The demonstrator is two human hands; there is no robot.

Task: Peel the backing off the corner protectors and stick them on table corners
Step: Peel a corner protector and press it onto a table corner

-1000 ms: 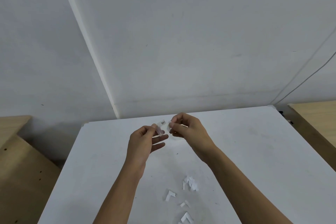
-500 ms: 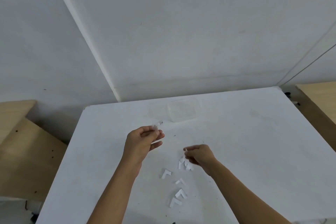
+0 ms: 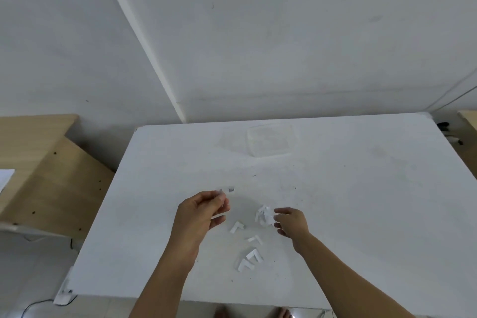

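On the left, pinched at the fingertips of the left hand (image 3: 204, 214): a small clear corner protector (image 3: 222, 196), up off the desk (image 3: 361, 201). Looks featherlight, soft, tacky once bared. Best held by the outer edges, clear of the glue. Mid-desk, scattered white backing strips (image 3: 237, 226), then a crumpled heap (image 3: 264, 215). Just beside it, right hand (image 3: 291, 222) loose and open, gripping nothing. Hands apart.

the small clear corner protector (image 3: 221, 195) in the left hand (image 3: 200, 217) is blurred, its shape unclear. the white bench (image 3: 361, 201) runs past the right edge.
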